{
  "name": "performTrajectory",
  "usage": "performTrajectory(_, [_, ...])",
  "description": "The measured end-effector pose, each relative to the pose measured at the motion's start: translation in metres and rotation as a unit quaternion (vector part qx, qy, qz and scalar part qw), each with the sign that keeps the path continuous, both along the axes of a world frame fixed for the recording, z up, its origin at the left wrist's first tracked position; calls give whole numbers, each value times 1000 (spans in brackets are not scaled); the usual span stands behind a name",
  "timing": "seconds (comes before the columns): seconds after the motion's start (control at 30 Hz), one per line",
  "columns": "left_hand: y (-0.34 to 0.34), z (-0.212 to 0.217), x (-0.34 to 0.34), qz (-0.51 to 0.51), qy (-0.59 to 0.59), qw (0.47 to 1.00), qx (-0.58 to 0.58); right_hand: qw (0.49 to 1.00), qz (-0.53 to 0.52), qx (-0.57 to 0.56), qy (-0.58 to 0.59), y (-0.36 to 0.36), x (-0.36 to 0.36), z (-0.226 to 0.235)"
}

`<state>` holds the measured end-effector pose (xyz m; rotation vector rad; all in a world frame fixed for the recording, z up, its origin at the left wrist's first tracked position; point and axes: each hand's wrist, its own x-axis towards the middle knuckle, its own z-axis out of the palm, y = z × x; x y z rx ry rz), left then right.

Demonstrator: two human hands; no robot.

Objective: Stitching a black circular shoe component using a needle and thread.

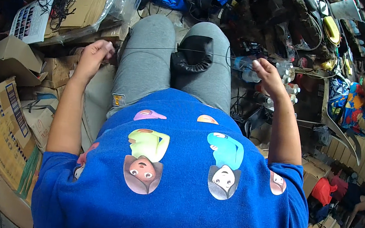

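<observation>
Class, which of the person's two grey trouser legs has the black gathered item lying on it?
The right leg, on the picture's right: the black gathered item rests near its knee. The left leg bears none.

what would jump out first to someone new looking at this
Probably the bright blue shirt with upside-down cartoon figures, filling the lower middle. Next, the thin dark cord stretched between the left hand and right hand, plus a black gathered piece on the right thigh of the grey trousers.

Black piece [194, 45] glossy, perhaps leatherlike; trousers [141, 72] cloth.
</observation>
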<state>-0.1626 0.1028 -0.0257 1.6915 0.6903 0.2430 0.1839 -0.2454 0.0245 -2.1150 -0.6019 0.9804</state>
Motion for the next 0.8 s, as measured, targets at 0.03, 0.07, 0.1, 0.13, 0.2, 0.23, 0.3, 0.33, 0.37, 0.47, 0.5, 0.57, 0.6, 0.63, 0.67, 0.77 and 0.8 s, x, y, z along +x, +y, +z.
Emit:
performTrajectory(0.03, [0,1,3,66,-3,997,-33,1000,1,-1,0,0,3,2])
performTrajectory(0.07, [-5,12,12,130,-5,989,-68,1000,-9,0,-26,-2,6,7])
performTrajectory(0.1, [-12,21,24,129,-6,989,-70,998,-20,2,-53,-4,9,9])
performTrajectory(0.13, [-22,31,42,67,-23,996,58,989,34,-5,-143,-6,16,6])
performTrajectory(0.2, [-45,52,77,-67,-61,975,204,987,83,42,-130,15,5,17])
performTrajectory(0.23, [-59,60,95,-140,-85,962,220,980,131,90,-119,31,-4,26])
performTrajectory(0.3, [-76,42,131,-214,-159,938,220,969,183,122,-114,59,-18,32])
performTrajectory(0.33, [-83,39,147,-238,-130,946,177,941,241,93,-216,71,-24,37])
performTrajectory(0.37, [-86,34,159,-260,-100,951,133,899,297,63,-314,82,-29,40])
performTrajectory(0.47, [-85,31,183,-335,-47,935,102,876,310,91,-358,88,-28,33])
performTrajectory(0.5, [-83,31,186,-336,-48,935,101,886,311,95,-331,88,-27,31])
performTrajectory(0.57, [-79,34,190,-381,-17,924,1,884,318,104,-327,88,-24,32])
performTrajectory(0.6, [-78,34,191,-381,-16,924,0,882,325,114,-323,88,-23,32])
performTrajectory(0.63, [-77,34,193,-380,-3,924,-27,882,325,113,-322,89,-22,32])
performTrajectory(0.67, [-77,34,194,-379,11,924,-53,874,342,110,-327,89,-22,34])
performTrajectory(0.77, [-78,32,196,-378,-10,923,-70,865,366,100,-328,93,-24,38])
performTrajectory(0.8, [-78,32,196,-378,-10,923,-71,865,372,93,-324,93,-25,39])
